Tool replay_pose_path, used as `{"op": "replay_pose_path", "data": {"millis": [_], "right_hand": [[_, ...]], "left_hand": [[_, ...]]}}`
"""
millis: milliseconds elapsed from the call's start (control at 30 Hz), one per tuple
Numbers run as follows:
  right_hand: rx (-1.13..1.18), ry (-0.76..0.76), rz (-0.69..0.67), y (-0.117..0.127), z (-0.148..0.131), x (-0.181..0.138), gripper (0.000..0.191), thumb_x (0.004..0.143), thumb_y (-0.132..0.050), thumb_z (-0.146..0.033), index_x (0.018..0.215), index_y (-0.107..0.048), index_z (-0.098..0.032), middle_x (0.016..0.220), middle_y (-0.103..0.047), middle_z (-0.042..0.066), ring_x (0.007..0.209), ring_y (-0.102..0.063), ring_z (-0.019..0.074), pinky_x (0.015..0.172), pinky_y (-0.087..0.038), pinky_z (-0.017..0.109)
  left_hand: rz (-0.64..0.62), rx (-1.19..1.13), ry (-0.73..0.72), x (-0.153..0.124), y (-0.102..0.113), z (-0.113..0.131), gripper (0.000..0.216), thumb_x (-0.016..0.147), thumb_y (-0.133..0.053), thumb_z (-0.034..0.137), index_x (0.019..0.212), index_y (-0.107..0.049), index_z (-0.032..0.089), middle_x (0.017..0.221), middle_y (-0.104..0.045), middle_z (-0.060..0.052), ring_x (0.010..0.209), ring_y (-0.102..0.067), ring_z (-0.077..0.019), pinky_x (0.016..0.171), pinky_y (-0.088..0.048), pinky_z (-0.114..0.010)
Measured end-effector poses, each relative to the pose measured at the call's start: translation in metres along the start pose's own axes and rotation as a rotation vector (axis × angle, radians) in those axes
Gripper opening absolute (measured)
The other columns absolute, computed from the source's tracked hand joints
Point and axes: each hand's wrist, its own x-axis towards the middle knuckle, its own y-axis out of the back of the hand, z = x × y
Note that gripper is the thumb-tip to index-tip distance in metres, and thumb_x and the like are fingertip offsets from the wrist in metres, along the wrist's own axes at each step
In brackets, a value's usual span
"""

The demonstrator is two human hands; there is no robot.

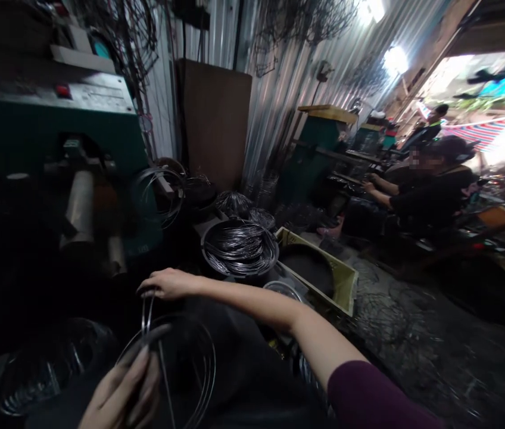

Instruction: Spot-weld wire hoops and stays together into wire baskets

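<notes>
My right hand (167,283) reaches across to the left, its fingers pinched on the top of a bundle of thin metal wire rings (192,363). My left hand (122,393) sits low at the bottom edge, its fingers closed on the lower left side of the same rings. The rings hang over my dark lap. In front of me stands a green machine (51,137) with metal rollers (80,205).
A round tub filled with wire rings (240,247) stands ahead, beside a yellow-green tray (346,286). More wire coils lie at the lower left (51,363). A seated person (422,196) works at the right. Corrugated metal wall (279,89) behind; wire scraps litter the floor (413,339).
</notes>
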Motion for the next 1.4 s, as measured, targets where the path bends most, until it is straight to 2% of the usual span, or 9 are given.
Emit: {"op": "replay_pose_path", "data": {"millis": [133, 267, 433, 567, 800, 967, 1133, 1300, 1400], "right_hand": [[-0.022, 0.091, 0.032, -0.012, -0.011, 0.014, 0.030, 0.093, -0.049, -0.029, 0.122, -0.057, -0.023, 0.114, -0.058, 0.005, 0.096, -0.059, 0.0160, 0.074, -0.046, 0.024], [-0.114, 0.069, 0.007, 0.002, -0.013, 0.018, 0.036, 0.094, -0.045, -0.026, 0.129, -0.051, -0.023, 0.115, -0.058, 0.006, 0.098, -0.060, 0.0181, 0.068, -0.047, 0.026], [-0.208, 0.103, -0.052, -0.019, 0.004, 0.036, 0.031, 0.094, -0.043, -0.023, 0.123, -0.055, -0.024, 0.113, -0.062, 0.005, 0.096, -0.062, 0.0183, 0.066, -0.049, 0.028], [-0.261, 0.086, -0.042, -0.047, 0.010, 0.043, 0.037, 0.095, -0.038, -0.020, 0.131, -0.049, -0.024, 0.112, -0.062, 0.007, 0.091, -0.064, 0.0200, 0.066, -0.050, 0.032], [-0.175, 0.109, -0.062, -0.024, 0.030, 0.010, 0.056, 0.094, -0.034, -0.012, 0.147, -0.028, -0.029, 0.111, -0.061, 0.004, 0.097, -0.060, 0.0163, 0.077, -0.047, 0.026], [-0.082, -0.012, 0.038, -0.037, 0.029, 0.000, 0.048, 0.096, -0.036, -0.042, 0.143, -0.035, -0.033, 0.117, -0.059, 0.005, 0.095, -0.061, 0.0208, 0.075, -0.050, 0.032], [0.177, -0.213, 0.273, -0.049, 0.008, -0.026, 0.055, 0.094, -0.041, -0.042, 0.145, -0.033, -0.023, 0.135, -0.049, 0.013, 0.112, -0.056, 0.0258, 0.088, -0.049, 0.039], [0.862, -0.296, 0.173, -0.073, -0.026, -0.093, 0.047, 0.095, -0.035, -0.042, 0.132, -0.051, -0.017, 0.123, -0.061, 0.008, 0.111, -0.058, 0.0204, 0.096, -0.044, 0.036], [0.928, -0.372, 0.211, -0.078, -0.033, -0.121, 0.045, 0.086, -0.053, -0.044, 0.120, -0.060, -0.017, 0.114, -0.065, 0.009, 0.104, -0.059, 0.0231, 0.093, -0.045, 0.037]], "left_hand": [[-0.021, -0.152, 0.078, 0.019, -0.039, 0.011, 0.045, 0.056, -0.082, 0.047, 0.084, -0.063, 0.018, 0.053, -0.040, 0.007, 0.038, -0.024, -0.0013, 0.032, -0.022, -0.014], [0.013, -0.320, 0.023, 0.034, -0.056, 0.022, 0.040, 0.057, -0.083, 0.038, 0.071, -0.055, 0.014, 0.052, -0.030, 0.009, 0.039, -0.021, 0.0004, 0.032, -0.021, -0.010], [0.113, -0.308, 0.088, 0.046, -0.040, 0.009, 0.039, 0.058, -0.082, 0.035, 0.088, -0.064, 0.016, 0.051, -0.035, 0.009, 0.037, -0.025, 0.0005, 0.031, -0.021, -0.009], [0.177, -0.204, 0.140, 0.057, -0.019, -0.006, 0.050, 0.050, -0.084, 0.034, 0.092, -0.066, 0.015, 0.062, -0.059, 0.002, 0.048, -0.050, -0.0062, 0.041, -0.041, -0.014], [0.237, -0.069, 0.064, 0.062, -0.012, 0.006, 0.052, 0.045, -0.085, 0.045, 0.083, -0.065, 0.016, 0.057, -0.059, 0.004, 0.048, -0.052, -0.0076, 0.044, -0.043, -0.014], [0.115, -0.026, 0.041, 0.067, -0.021, -0.002, 0.059, 0.049, -0.085, 0.043, 0.096, -0.061, 0.018, 0.069, -0.065, 0.001, 0.055, -0.058, -0.0103, 0.049, -0.047, -0.017], [0.030, 0.052, 0.036, 0.076, -0.020, -0.006, 0.063, 0.052, -0.085, 0.040, 0.104, -0.057, 0.018, 0.073, -0.066, 0.000, 0.059, -0.060, -0.0111, 0.053, -0.047, -0.019], [0.033, 0.229, -0.127, 0.068, -0.027, 0.005, 0.049, 0.058, -0.080, 0.046, 0.089, -0.059, 0.013, 0.072, -0.062, 0.000, 0.065, -0.057, -0.0109, 0.060, -0.045, -0.021], [-0.002, 0.364, -0.223, 0.069, -0.028, 0.008, 0.042, 0.065, -0.074, 0.048, 0.084, -0.059, 0.014, 0.065, -0.055, 0.004, 0.061, -0.050, -0.0077, 0.058, -0.039, -0.019]]}}
